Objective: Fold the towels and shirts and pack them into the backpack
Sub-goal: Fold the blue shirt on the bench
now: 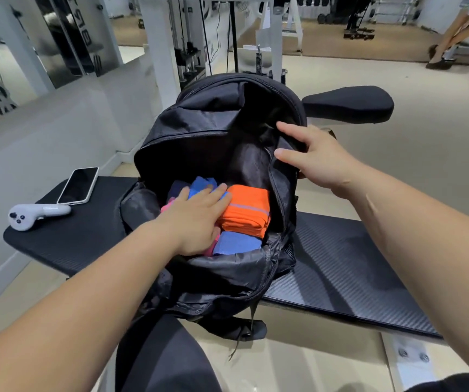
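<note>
A black backpack [188,131] lies open on a black padded bench [341,278]. Inside it sit a folded orange cloth [246,213], a folded blue cloth [237,243], a second blue piece [202,183] and a bit of pink cloth [168,206]. My left hand [196,219] is inside the bag, fingers extended, pressing down on the blue and pink pieces beside the orange one. My right hand [315,157] grips the right edge of the backpack's opening, thumb inside the rim, holding it apart.
A phone in a white case [78,185] and a white handheld controller [34,215] lie on the bench's left end. White gym machine posts [154,46] stand behind the bag. A black pad [349,104] sits at right. A person's legs [454,32] show far right.
</note>
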Demonstrator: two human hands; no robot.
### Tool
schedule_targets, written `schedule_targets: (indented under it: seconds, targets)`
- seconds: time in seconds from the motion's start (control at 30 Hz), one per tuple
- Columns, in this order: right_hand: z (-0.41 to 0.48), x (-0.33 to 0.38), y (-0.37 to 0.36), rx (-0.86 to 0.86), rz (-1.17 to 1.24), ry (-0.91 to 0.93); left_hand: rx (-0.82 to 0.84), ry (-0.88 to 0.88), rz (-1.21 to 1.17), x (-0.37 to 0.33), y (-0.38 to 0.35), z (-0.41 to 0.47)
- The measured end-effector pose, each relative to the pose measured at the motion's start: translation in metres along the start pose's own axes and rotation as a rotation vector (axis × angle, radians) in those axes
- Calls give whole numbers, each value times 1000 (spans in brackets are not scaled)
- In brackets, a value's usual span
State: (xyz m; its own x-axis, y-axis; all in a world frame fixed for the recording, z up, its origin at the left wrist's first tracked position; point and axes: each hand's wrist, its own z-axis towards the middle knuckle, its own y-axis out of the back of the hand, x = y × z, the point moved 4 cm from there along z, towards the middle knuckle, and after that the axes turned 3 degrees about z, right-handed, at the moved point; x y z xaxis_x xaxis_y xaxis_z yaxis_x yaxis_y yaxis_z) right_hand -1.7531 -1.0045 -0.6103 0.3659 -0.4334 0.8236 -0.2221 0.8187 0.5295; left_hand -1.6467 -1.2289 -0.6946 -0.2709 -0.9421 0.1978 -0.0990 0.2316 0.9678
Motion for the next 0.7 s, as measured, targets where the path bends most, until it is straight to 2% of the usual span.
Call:
schedule_targets:
  seconds: [0.17, 0.3, 0.43, 0.53, 0.7]
  targets:
    - [-2, -2, 0, 10, -6, 5, 141, 233, -96, 23, -16, 20]
    - [-2, -2, -2, -2, -12, 8, 216, 283, -175, 22, -32, 31]
    - [-5, -1, -6, -23, -20, 16, 216, 284, -190, 21, -30, 30]
    - [-8, 2, -7, -16, -73, 35, 58, 241, -205, 17, -11, 20]
    - [-16, 0, -11, 75, -89, 84, -478, 35, -352, -21, 45, -25]
